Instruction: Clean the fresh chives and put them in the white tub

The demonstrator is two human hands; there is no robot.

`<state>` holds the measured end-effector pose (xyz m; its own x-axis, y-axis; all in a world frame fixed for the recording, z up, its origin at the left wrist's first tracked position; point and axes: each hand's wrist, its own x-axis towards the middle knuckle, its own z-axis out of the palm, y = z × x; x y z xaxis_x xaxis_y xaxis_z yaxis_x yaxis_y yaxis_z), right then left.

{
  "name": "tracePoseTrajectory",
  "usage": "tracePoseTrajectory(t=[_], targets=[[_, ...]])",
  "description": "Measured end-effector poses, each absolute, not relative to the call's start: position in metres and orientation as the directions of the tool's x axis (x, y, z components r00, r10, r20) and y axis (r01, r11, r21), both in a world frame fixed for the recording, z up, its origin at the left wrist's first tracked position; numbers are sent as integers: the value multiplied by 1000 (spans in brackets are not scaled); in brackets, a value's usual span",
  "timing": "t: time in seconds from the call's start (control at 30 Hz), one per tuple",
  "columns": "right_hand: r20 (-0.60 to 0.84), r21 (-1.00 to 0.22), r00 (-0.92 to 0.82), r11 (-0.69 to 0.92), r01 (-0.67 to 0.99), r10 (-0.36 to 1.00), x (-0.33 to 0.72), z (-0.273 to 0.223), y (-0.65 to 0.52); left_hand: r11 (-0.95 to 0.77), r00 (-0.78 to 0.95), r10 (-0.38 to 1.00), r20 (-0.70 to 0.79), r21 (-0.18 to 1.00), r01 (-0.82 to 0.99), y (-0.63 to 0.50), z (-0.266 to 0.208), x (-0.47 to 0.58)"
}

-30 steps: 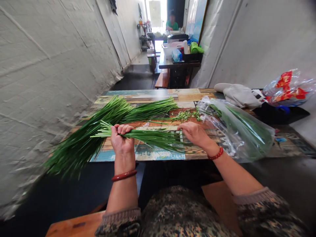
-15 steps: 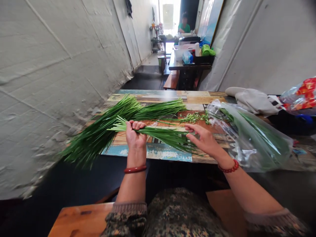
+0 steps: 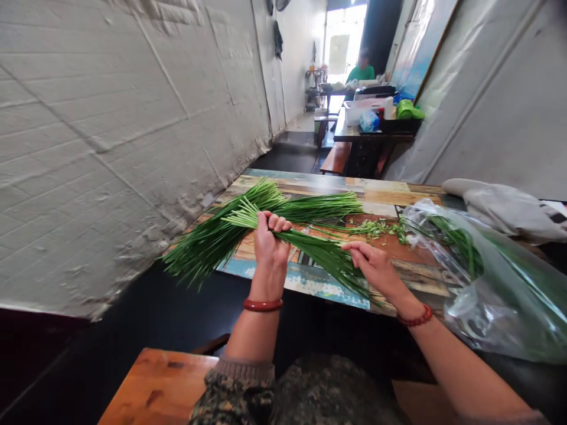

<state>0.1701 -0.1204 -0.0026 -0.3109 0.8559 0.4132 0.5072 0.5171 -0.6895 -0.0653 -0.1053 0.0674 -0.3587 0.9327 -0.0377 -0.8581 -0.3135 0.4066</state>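
Long, slender green leafy stalks point(image 3: 316, 251) sit clenched in the bare left hand point(image 3: 271, 243), likely for control, as the bare right hand point(image 3: 376, 268) pinches alongside, its catch unclear.

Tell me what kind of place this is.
Maybe a small eatery: probable garlic chives lie piled on a plank-patterned table, with a wooden bench and another table farther back.

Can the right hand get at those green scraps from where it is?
Likely yes: the right hand is just short of the green scraps, with nothing visible between; the plastic bag lies to their right.
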Motion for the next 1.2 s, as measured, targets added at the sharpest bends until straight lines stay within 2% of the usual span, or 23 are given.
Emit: tracePoseTrajectory(t=[0.07,0.13,0.37,0.47,0.53,0.57,0.6,0.67,0.73,0.8,0.9,1.03,1.2], targets=[[335,-771,-247,415,483,909,175,-14,-109,-344,-371,928,23,433,-833,-108,82,-72],[304,-786,-215,372,494,928,177,-23,-101,-354,-372,926,62,486,-799,-108,96,-77],[296,-614,-267,397,682,917,175,-41,-96,-264,-224,960,166,801,-536,-83,140,-89],[294,-528,-319,431,731,901,173,-43,-101,-294,-259,938,232,927,-234,-59,144,-103],[286,-493,-337,439,751,897,173,-44,-103,-289,-256,911,323,944,160,-42,141,-115],[280,-485,-341,439,756,897,173,-45,-104,-258,-217,905,366,878,402,-35,138,-122],[273,-481,-343,436,761,899,173,-45,-104,-208,-160,908,387,749,629,-28,134,-129],[261,-477,-344,431,766,902,173,-46,-104,-89,-52,935,352,373,924,-17,125,-143],[256,-476,-351,433,765,901,173,-47,-103,9,-24,958,284,54,998,-5,116,-158],[250,-476,-359,437,763,899,173,-48,-102,69,-42,962,271,-91,993,8,105,-173],[237,-470,-358,429,771,903,172,-49,-102,124,-88,950,299,-103,987,32,78,-194],[228,-469,-351,418,778,908,171,-49,-101,166,-160,975,152,-27,986,51,25,-212],[228,-469,-349,417,778,909,172,-47,-101,135,-134,920,368,22,991,42,-5,-208]])
